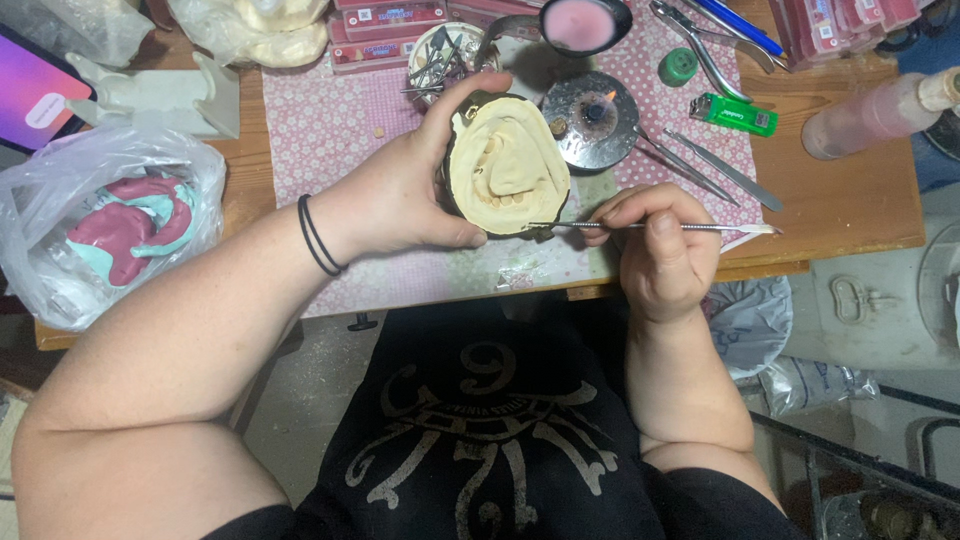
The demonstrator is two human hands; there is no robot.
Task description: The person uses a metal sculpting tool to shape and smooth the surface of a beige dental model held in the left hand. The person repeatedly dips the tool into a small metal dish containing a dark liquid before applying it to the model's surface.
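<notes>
My left hand (405,195) grips a cream plaster jaw cast (508,160) set in a dark mould, held tilted above the pink patterned mat (320,130). Two black bands circle that wrist. My right hand (660,250) pinches a thin metal carving tool (700,228) like a pen. The tool's left tip touches the lower edge of the cast, near a row of small teeth.
A small lit burner (592,118) stands just behind the cast. Beyond lie metal instruments (720,170), a green lighter (733,115), a cup of tools (440,60) and a pink-filled bowl (583,24). A plastic bag with pink and teal moulds (110,225) sits left.
</notes>
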